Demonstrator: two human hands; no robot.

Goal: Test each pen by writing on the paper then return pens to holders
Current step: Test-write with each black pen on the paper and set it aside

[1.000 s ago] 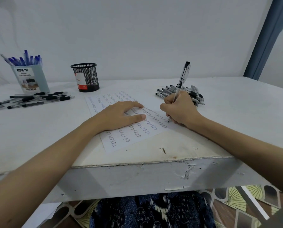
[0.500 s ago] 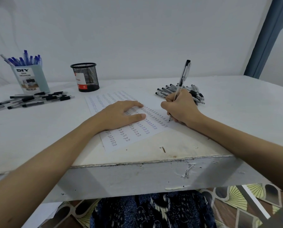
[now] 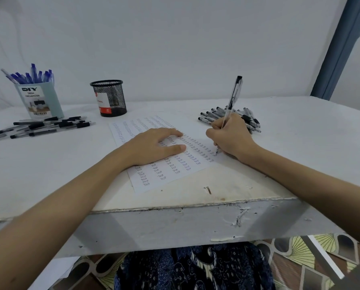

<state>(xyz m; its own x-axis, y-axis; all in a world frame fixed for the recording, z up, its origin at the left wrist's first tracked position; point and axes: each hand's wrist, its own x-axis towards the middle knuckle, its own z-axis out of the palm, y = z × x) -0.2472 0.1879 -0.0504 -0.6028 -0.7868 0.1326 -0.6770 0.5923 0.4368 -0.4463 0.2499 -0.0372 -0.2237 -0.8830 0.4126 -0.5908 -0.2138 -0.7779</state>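
Resting flat and open, palm down, on the white sheet of paper (image 3: 176, 164) filled with rows of small handwritten words: left hand (image 3: 154, 146). Closed around a clear-barrelled black pen (image 3: 230, 109), tip touching the paper's right edge, cap end tilted far: right hand (image 3: 231, 138). Just beyond that hand, a heap of black pens (image 3: 214, 116) on the white desk (image 3: 49, 164). Far left, loose black pens (image 3: 45, 126) lying before a pale blue card organiser (image 3: 41, 100) holding blue pens. Right of it, a black mesh cup (image 3: 110, 97), upright.
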